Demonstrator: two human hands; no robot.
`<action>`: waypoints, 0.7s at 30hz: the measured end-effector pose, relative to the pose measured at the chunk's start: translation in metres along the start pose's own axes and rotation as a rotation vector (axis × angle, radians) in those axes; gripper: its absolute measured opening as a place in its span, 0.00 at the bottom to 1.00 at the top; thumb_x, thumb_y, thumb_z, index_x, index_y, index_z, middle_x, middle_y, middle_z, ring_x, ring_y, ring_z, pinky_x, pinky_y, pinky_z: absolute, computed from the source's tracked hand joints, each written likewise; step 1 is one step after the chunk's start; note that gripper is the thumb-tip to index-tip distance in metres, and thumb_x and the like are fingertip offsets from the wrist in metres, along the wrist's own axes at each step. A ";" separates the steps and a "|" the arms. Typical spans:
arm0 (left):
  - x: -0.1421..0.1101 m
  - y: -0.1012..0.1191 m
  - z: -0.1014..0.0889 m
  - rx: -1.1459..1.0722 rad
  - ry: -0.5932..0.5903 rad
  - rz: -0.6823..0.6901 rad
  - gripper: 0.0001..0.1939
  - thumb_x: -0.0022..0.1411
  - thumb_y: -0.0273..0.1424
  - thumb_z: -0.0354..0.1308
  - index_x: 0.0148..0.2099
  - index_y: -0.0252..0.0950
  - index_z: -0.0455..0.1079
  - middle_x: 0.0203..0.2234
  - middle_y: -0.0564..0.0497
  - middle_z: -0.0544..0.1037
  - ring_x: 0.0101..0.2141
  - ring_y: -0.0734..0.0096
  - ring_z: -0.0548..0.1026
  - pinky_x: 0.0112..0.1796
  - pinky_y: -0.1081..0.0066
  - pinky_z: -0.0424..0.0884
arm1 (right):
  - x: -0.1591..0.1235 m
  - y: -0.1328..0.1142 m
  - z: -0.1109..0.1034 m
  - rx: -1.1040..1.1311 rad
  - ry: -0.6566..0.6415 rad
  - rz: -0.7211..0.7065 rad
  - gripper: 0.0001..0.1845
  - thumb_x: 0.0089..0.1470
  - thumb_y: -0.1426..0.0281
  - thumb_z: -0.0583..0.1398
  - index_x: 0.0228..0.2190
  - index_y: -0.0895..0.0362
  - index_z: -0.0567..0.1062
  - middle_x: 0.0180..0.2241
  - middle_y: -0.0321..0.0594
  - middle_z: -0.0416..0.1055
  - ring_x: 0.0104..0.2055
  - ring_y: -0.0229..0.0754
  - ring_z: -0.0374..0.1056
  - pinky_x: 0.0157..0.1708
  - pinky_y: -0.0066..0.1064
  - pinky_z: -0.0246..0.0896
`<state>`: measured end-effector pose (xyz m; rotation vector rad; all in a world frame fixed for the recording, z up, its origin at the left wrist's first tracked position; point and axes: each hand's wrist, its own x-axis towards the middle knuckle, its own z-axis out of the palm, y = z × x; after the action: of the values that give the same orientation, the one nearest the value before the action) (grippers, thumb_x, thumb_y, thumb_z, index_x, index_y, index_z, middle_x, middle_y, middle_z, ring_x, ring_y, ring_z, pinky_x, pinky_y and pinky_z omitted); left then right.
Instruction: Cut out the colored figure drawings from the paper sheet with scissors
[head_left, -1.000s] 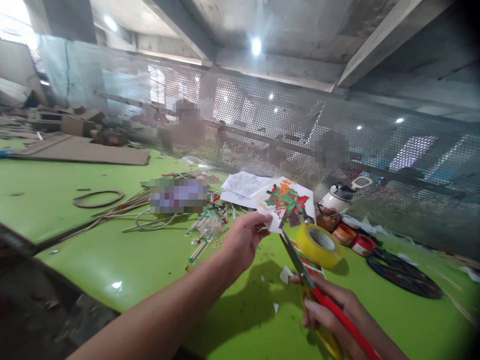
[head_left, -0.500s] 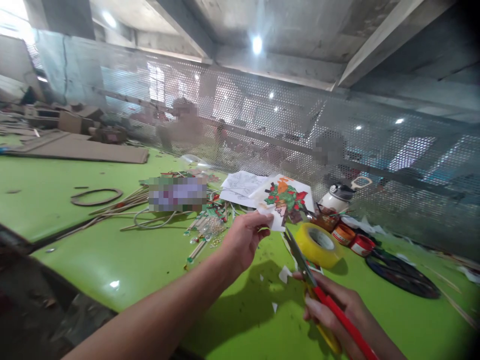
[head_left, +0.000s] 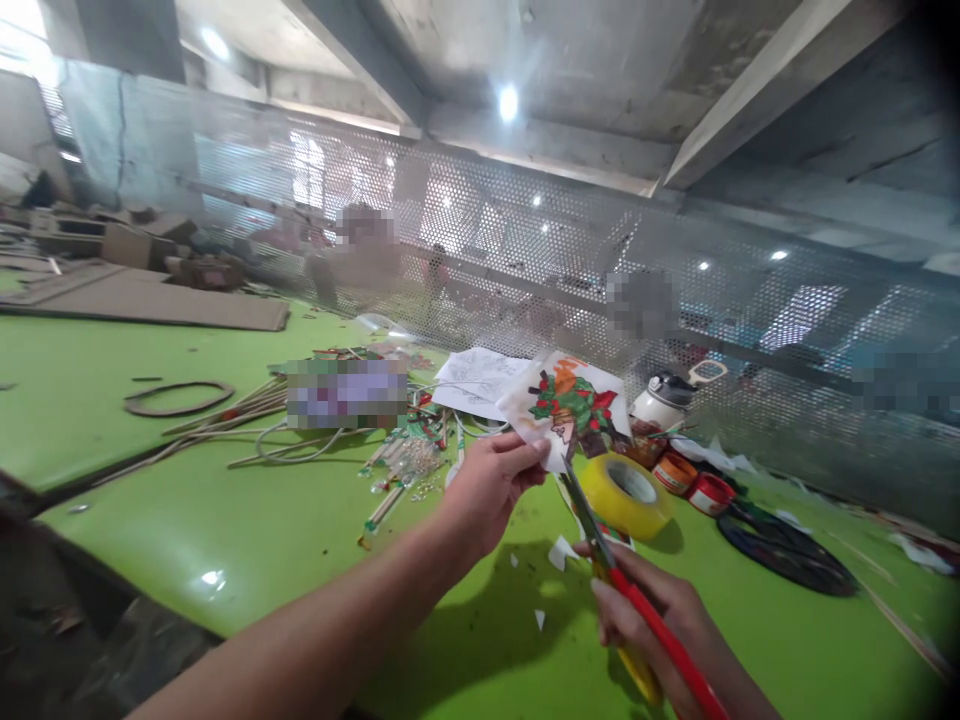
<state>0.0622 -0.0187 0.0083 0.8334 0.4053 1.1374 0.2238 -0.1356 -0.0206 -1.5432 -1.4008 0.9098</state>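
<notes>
Paper [head_left: 581, 400] is pinched in the left hand [head_left: 487, 490], which hides part of its edge; at the paper's six o'clock, scissors [head_left: 634, 598], handles partly covered, fill the right hand [head_left: 681, 602].

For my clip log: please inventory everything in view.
Painted paper sheet: 1, multicoloured, centre
Metal scissors: 1, red-yellow handles, lower right
Line-drawn paper: some, white, behind sheet
Tape roll: 1, yellow, right of sheet
Lidded bottle: 1, white, behind tape
Small jars: 1 orange, 1 red, right of tape
Oval palette: 1, black, right
Thin sticks: several, tan, left
Bead-like pieces: many, clear, centre-left
Flat ring: 1, brown, left
Pixelated item: 1, purplish, centre-left
Cardboard pieces: several, brown, back left
Paper scraps: several, white, near scissors
Glossy tabletop: 1, green, foreground
Perforated panel: 1, grey, behind tabletop
People: several, colours unclear, beyond panel
Left hand: 1, bare, holding sheet
Right hand: 1, bare, holding scissors
</notes>
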 end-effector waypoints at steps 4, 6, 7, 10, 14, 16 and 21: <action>-0.001 -0.003 0.002 -0.006 0.002 0.009 0.08 0.48 0.28 0.70 0.30 0.29 0.77 0.27 0.47 0.76 0.27 0.77 0.70 0.31 0.75 0.64 | 0.000 0.000 -0.001 -0.001 -0.016 -0.005 0.20 0.53 0.58 0.59 0.43 0.58 0.76 0.17 0.30 0.62 0.20 0.40 0.63 0.23 0.31 0.61; -0.001 -0.003 0.003 -0.007 0.013 -0.005 0.09 0.48 0.29 0.70 0.31 0.29 0.76 0.27 0.47 0.76 0.26 0.76 0.71 0.31 0.74 0.65 | 0.000 0.001 0.000 0.006 -0.008 -0.008 0.22 0.53 0.57 0.58 0.44 0.58 0.75 0.17 0.31 0.64 0.20 0.41 0.64 0.23 0.32 0.62; -0.001 -0.003 0.003 -0.003 0.020 -0.014 0.10 0.48 0.29 0.70 0.31 0.29 0.76 0.27 0.47 0.76 0.26 0.76 0.71 0.30 0.74 0.66 | 0.000 0.001 0.000 0.010 0.002 -0.006 0.22 0.53 0.57 0.58 0.44 0.59 0.74 0.17 0.31 0.64 0.20 0.41 0.64 0.24 0.32 0.63; 0.000 -0.001 0.002 0.017 0.050 -0.015 0.11 0.49 0.30 0.69 0.34 0.30 0.74 0.26 0.48 0.76 0.24 0.76 0.72 0.28 0.74 0.65 | -0.001 -0.001 0.003 0.012 0.030 0.013 0.22 0.52 0.58 0.59 0.44 0.60 0.75 0.17 0.32 0.66 0.20 0.41 0.65 0.25 0.32 0.64; -0.001 -0.002 0.002 0.062 0.092 0.063 0.09 0.51 0.29 0.67 0.34 0.30 0.73 0.26 0.49 0.75 0.23 0.76 0.72 0.26 0.74 0.63 | -0.002 -0.005 0.004 0.017 -0.013 -0.003 0.20 0.53 0.60 0.59 0.42 0.60 0.77 0.18 0.32 0.64 0.21 0.40 0.63 0.25 0.31 0.62; -0.001 -0.002 0.003 0.084 0.093 0.103 0.08 0.52 0.29 0.65 0.34 0.30 0.72 0.25 0.49 0.75 0.24 0.75 0.72 0.26 0.74 0.63 | -0.002 -0.006 0.004 0.018 -0.025 -0.007 0.20 0.54 0.61 0.59 0.43 0.60 0.77 0.19 0.32 0.64 0.22 0.39 0.63 0.25 0.30 0.61; -0.002 -0.002 0.005 0.075 0.076 0.111 0.09 0.50 0.26 0.66 0.34 0.29 0.72 0.26 0.48 0.75 0.25 0.74 0.72 0.27 0.72 0.63 | 0.000 0.000 0.006 0.065 0.079 -0.024 0.20 0.53 0.58 0.60 0.43 0.58 0.78 0.17 0.31 0.63 0.20 0.39 0.62 0.23 0.30 0.61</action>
<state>0.0663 -0.0226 0.0094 0.8883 0.4715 1.2666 0.2179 -0.1349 -0.0226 -1.4943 -1.3189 0.8627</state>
